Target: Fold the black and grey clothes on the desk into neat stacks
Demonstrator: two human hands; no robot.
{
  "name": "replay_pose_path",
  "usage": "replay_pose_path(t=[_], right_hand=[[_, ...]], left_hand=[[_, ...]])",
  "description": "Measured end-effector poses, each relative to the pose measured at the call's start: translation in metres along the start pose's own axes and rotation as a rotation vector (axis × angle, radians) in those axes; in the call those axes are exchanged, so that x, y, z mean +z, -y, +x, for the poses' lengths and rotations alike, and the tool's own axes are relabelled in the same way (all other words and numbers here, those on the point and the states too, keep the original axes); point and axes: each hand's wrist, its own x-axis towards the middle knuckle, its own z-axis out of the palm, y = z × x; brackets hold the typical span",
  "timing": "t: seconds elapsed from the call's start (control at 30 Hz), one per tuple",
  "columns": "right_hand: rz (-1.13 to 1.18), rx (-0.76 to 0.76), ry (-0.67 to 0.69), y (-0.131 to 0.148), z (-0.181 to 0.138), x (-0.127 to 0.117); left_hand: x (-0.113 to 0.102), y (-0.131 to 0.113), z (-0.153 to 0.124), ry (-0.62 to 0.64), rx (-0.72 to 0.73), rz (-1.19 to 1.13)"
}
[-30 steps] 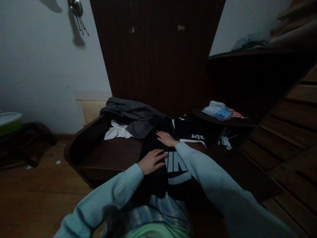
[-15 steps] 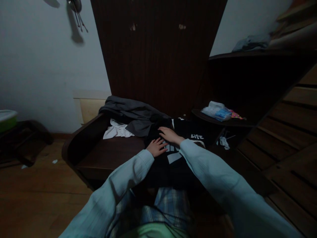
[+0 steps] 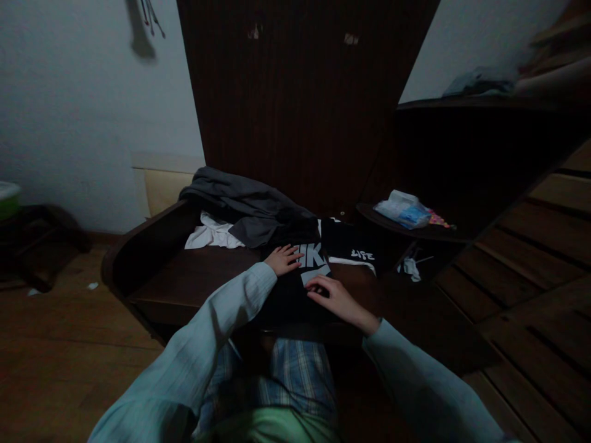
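Note:
A folded black shirt (image 3: 286,301) with large grey letters and a grey mark lies on the dark wooden bench. My left hand (image 3: 284,259) rests flat on its upper left part, fingers spread and partly over the letters. Near the shirt's right edge, my right hand (image 3: 336,298) hovers over or touches the grey mark; its fingers are loosely bent, with thumb and forefinger apart. Beyond it lies another black garment (image 3: 344,237) with white lettering and a white edge. To the left behind are a crumpled dark grey garment (image 3: 249,203) and a white cloth (image 3: 215,234).
The bench (image 3: 170,280) has a raised, curved left arm and a tall dark panel (image 3: 295,123) behind. On a low shelf at right sits a plastic packet (image 3: 404,209). A slatted wooden surface (image 3: 521,277) stands on the right. A dark stool (image 3: 41,231) is far left.
My right hand has moved from the upper part of the shirt down and right to its edge, uncovering more letters. My left hand stays on the shirt. The view has shifted slightly.

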Motion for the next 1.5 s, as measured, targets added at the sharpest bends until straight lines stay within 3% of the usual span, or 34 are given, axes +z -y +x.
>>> replay_pose_path(t=[0.2,0.37,0.47,0.57,0.73,0.9,1.1,1.27,1.37,1.5], right_hand=[[-0.055,-0.127,0.124,0.013,-0.027,0.014],[0.021,-0.012,0.24,0.01,-0.029,0.001],[0.063,-0.012,0.291,0.008,-0.031,-0.004],[0.08,-0.038,0.273,0.007,-0.034,-0.002],[0.103,-0.063,0.219,0.008,-0.036,0.007],[0.11,-0.066,0.207,0.011,-0.036,0.004],[0.118,-0.084,0.215,0.01,-0.035,0.002],[0.136,-0.081,0.197,0.005,-0.036,0.005],[0.159,-0.043,0.172,0.006,-0.037,0.006],[0.297,0.032,0.067,0.005,-0.037,0.006]], left_hand=[[0.002,0.004,-0.009,-0.019,0.061,-0.019],[-0.009,0.003,-0.023,-0.136,0.066,-0.064],[-0.023,-0.009,-0.051,-0.163,0.03,-0.155],[-0.033,-0.03,-0.092,-0.084,0.112,-0.186],[-0.027,-0.062,-0.134,0.039,0.111,-0.118],[-0.022,-0.072,-0.131,0.048,0.013,-0.096],[-0.033,-0.075,-0.123,0.021,-0.028,-0.165],[-0.039,-0.087,-0.117,-0.132,-0.107,-0.205],[-0.031,-0.098,-0.114,-0.18,-0.103,-0.16],[-0.011,-0.103,-0.118,-0.114,-0.089,-0.091]])
